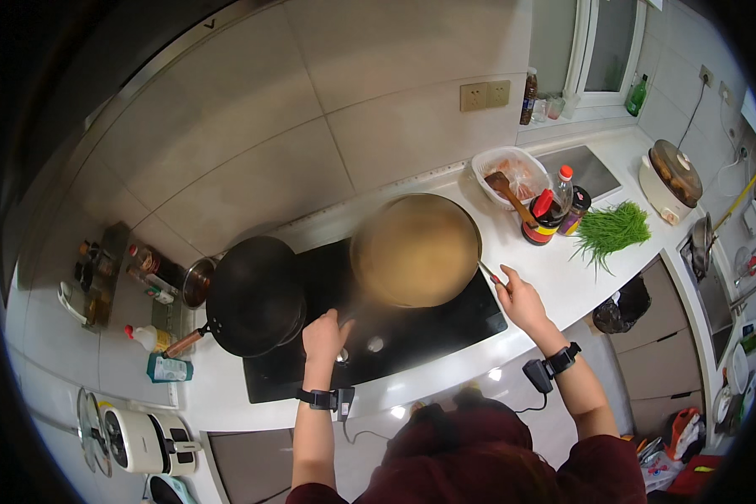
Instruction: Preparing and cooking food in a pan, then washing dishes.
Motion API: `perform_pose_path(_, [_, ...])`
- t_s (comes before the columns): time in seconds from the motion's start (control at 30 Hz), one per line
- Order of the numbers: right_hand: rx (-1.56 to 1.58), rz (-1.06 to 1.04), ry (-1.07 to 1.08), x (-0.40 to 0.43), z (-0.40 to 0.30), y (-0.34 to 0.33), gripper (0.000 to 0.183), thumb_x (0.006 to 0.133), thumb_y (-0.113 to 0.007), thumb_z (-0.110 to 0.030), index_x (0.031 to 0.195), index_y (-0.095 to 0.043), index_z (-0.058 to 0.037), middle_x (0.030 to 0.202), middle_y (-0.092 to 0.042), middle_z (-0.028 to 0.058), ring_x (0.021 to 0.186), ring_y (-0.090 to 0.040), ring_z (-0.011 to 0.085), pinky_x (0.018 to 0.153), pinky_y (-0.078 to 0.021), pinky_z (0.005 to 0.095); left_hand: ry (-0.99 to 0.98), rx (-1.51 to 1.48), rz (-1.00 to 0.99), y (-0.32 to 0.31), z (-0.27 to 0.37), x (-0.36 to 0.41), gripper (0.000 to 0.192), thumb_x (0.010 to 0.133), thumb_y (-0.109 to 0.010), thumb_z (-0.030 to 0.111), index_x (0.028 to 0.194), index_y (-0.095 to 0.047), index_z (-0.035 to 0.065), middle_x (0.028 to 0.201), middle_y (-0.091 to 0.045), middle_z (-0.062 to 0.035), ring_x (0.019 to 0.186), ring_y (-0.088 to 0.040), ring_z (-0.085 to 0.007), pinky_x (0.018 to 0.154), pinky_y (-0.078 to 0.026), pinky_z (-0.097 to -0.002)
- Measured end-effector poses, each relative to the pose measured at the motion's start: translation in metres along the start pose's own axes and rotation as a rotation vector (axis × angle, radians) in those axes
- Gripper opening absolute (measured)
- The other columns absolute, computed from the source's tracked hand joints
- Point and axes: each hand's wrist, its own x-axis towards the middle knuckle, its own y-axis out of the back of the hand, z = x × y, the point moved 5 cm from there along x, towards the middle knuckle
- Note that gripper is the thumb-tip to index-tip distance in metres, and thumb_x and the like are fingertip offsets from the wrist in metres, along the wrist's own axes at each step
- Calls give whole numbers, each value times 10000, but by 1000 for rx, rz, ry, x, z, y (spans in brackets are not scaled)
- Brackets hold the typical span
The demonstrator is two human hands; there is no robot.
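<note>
A large round pan (416, 252) sits on the black glass cooktop (378, 365). Its yellowish inside is blurred, so the contents cannot be made out. My left hand (325, 340) is closed at the pan's lower left, around what appears to be its handle, which is smeared by the blur. At the right rim my right hand (520, 299) grips a thin utensil (490, 273) with some red on its handle. The utensil's far end reaches the rim and is lost in the blur. Left of the pan rests a black wok (255, 296) with a wooden handle.
Right of the cooktop stand a white basket (479, 167) with bagged food, a wooden spatula (510, 195), a red-capped sauce bottle (540, 223), a jar (576, 208) and cut green chives (614, 230). Bottles (154, 264) and a glass lid (198, 283) line the left wall.
</note>
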Motion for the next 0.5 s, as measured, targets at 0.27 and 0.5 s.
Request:
perform_pose_path(0.27, [-92, 11, -9, 9, 85, -15, 287, 787, -636, -317, 852, -558, -49, 642, -600, 142, 614, -605, 316, 569, -474, 373, 0, 9, -2, 0, -5, 1, 361, 753, -638, 412, 776, -563, 59, 695, -621, -158, 692, -614, -324, 600, -482, -410])
perform_pose_path(0.5, [-11, 68, 91, 15, 139, -24, 255, 784, -659, -245, 823, -525, -32, 643, -576, 135, 568, -576, 290, 542, -454, 350, -11, -9, 43, 1, -2, 3, 360, 740, -653, 407, 758, -565, 59, 689, -610, -141, 671, -599, -328, 574, -463, -420])
